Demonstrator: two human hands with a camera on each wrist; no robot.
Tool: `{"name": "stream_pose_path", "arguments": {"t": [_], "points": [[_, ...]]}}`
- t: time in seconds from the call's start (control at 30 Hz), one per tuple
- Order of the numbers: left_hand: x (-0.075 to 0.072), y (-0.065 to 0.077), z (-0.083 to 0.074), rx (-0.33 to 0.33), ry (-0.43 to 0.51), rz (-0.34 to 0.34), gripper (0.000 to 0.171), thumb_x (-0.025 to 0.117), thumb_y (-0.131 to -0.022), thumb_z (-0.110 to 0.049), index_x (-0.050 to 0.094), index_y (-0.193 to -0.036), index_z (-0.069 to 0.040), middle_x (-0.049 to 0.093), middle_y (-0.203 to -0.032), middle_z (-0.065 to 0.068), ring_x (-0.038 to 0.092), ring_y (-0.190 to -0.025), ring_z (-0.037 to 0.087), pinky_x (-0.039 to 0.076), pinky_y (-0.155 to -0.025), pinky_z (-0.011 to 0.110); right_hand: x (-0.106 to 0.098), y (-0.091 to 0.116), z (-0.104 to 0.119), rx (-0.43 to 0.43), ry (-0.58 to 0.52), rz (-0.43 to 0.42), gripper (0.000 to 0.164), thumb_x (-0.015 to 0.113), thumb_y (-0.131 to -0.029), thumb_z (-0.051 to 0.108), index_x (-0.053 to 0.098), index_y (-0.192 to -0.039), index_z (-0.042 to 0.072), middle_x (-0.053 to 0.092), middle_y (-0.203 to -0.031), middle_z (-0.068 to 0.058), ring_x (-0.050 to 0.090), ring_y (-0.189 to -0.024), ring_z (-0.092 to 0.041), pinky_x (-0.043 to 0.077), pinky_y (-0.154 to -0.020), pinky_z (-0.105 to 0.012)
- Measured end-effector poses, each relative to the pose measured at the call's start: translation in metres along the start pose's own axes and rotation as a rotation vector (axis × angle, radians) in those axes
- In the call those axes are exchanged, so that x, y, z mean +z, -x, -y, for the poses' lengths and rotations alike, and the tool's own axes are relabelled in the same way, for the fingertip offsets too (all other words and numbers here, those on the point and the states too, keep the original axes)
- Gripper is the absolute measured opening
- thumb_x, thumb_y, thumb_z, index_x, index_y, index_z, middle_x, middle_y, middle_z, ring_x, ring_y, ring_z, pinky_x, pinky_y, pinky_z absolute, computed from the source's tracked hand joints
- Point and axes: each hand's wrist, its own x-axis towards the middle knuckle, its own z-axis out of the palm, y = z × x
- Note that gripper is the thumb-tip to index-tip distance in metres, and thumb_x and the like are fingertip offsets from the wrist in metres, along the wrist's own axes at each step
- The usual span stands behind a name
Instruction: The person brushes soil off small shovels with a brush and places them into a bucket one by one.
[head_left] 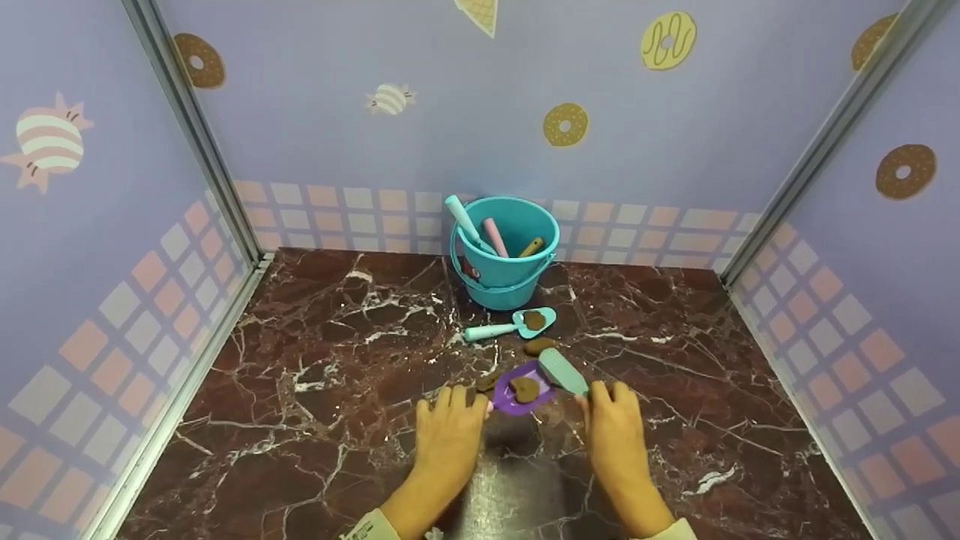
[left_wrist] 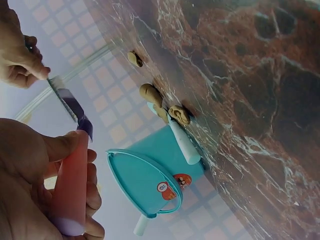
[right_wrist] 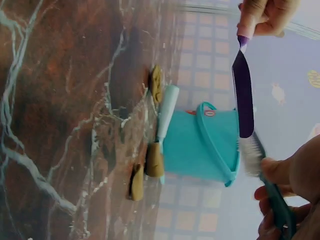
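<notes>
A purple toy shovel (head_left: 513,406) with a pink handle (left_wrist: 72,185) is held in my left hand (head_left: 448,435), fingers wrapped round the handle. A heart-shaped brown lump (head_left: 524,388) lies on its blade in the head view. My right hand (head_left: 616,431) grips the dark green handle of a brush (head_left: 562,371). Its pale bristles (right_wrist: 250,155) meet the shovel's front end in the right wrist view. Both tools are raised off the tabletop. Other brown lumps lie beyond: one (head_left: 487,382) by the shovel's left side, another (head_left: 538,346) behind the brush.
A light blue trowel (head_left: 491,331) lies on the marbled tabletop (head_left: 337,450), a brown lump (head_left: 534,321) on its blade. Behind it stands a turquoise bucket (head_left: 499,289) holding several handled tools, against the back wall (head_left: 480,150). Side walls rise at left and right.
</notes>
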Motion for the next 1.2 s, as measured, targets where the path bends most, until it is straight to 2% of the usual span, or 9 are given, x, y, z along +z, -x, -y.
{"name": "stream_pose_path", "arguments": {"t": [0.07,0.17,0.23,0.47,0.67,0.83,1.03,1.13,1.2], "points": [[-0.001,-0.001,-0.001,0.003,-0.004,-0.008,0.019,0.073,-0.085,-0.036,0.070,-0.090,-0.017,0.061,-0.084,0.005,0.055,-0.079,0.023,0.037,-0.062,0.037,-0.001,0.003,0.009,-0.033,-0.022,-0.001,0.022,0.078,-0.087,0.013,0.060,-0.091,0.003,0.050,-0.084,-0.009,0.050,-0.076,-0.026,0.050,-0.067,-0.040],[-0.002,-0.003,-0.003,0.008,-0.017,-0.032,0.021,0.071,-0.086,-0.038,0.071,-0.089,-0.017,0.061,-0.083,0.005,0.055,-0.077,0.022,0.038,-0.061,0.037,-0.001,0.013,0.025,-0.105,-0.052,0.055,0.020,0.079,-0.087,0.014,0.062,-0.091,0.006,0.048,-0.083,-0.003,0.047,-0.075,-0.018,0.050,-0.064,-0.034],[-0.002,-0.004,-0.004,0.012,-0.028,-0.049,0.022,0.071,-0.085,-0.039,0.071,-0.087,-0.017,0.061,-0.082,0.005,0.055,-0.076,0.022,0.038,-0.060,0.037,0.000,0.017,0.031,-0.120,-0.048,0.088,0.020,0.081,-0.085,0.014,0.063,-0.092,0.007,0.046,-0.082,0.000,0.046,-0.074,-0.015,0.049,-0.062,-0.031],[-0.002,-0.002,-0.006,0.001,-0.036,-0.056,0.020,0.075,-0.083,-0.037,0.070,-0.087,-0.017,0.060,-0.082,0.005,0.054,-0.078,0.022,0.037,-0.060,0.038,0.001,0.009,0.019,-0.083,-0.010,0.044,0.027,0.085,-0.080,0.011,0.059,-0.086,0.006,0.044,-0.077,-0.004,0.044,-0.070,-0.022,0.044,-0.060,-0.037],[-0.002,0.002,-0.006,-0.010,-0.020,-0.023,0.023,0.082,-0.078,-0.032,0.070,-0.090,-0.017,0.062,-0.085,0.005,0.055,-0.079,0.022,0.038,-0.062,0.036,-0.002,-0.001,0.006,-0.038,-0.016,0.020,0.022,0.079,-0.086,0.015,0.061,-0.090,0.004,0.046,-0.079,-0.007,0.047,-0.071,-0.025,0.047,-0.061,-0.040],[-0.003,0.001,-0.005,-0.019,-0.015,-0.045,0.021,0.080,-0.080,-0.033,0.071,-0.090,-0.017,0.061,-0.083,0.005,0.055,-0.078,0.022,0.038,-0.061,0.036,-0.009,-0.001,0.015,-0.044,-0.042,-0.024,0.021,0.078,-0.087,0.017,0.061,-0.089,0.003,0.048,-0.082,-0.007,0.049,-0.075,-0.023,0.050,-0.065,-0.040],[-0.004,-0.002,-0.005,-0.009,-0.008,-0.079,0.024,0.064,-0.090,-0.039,0.070,-0.088,-0.015,0.060,-0.081,0.006,0.055,-0.076,0.023,0.037,-0.059,0.037,-0.006,0.013,0.036,-0.109,-0.049,0.063,0.022,0.082,-0.084,0.016,0.063,-0.091,0.006,0.046,-0.081,-0.002,0.046,-0.074,-0.018,0.048,-0.062,-0.035],[-0.005,-0.001,-0.005,-0.004,-0.010,-0.071,0.026,0.061,-0.090,-0.040,0.070,-0.089,-0.015,0.060,-0.082,0.006,0.054,-0.076,0.023,0.036,-0.059,0.036,-0.003,0.013,0.032,-0.085,-0.027,0.087,0.022,0.082,-0.083,0.013,0.063,-0.090,0.007,0.045,-0.080,-0.002,0.045,-0.073,-0.019,0.046,-0.062,-0.036],[-0.006,0.000,-0.005,-0.004,-0.012,-0.055,0.025,0.064,-0.087,-0.039,0.071,-0.089,-0.015,0.061,-0.083,0.006,0.055,-0.077,0.023,0.036,-0.059,0.036,-0.002,0.010,0.025,-0.068,-0.019,0.084,0.021,0.082,-0.084,0.013,0.063,-0.091,0.006,0.046,-0.079,-0.004,0.045,-0.072,-0.020,0.045,-0.062,-0.037]]}}
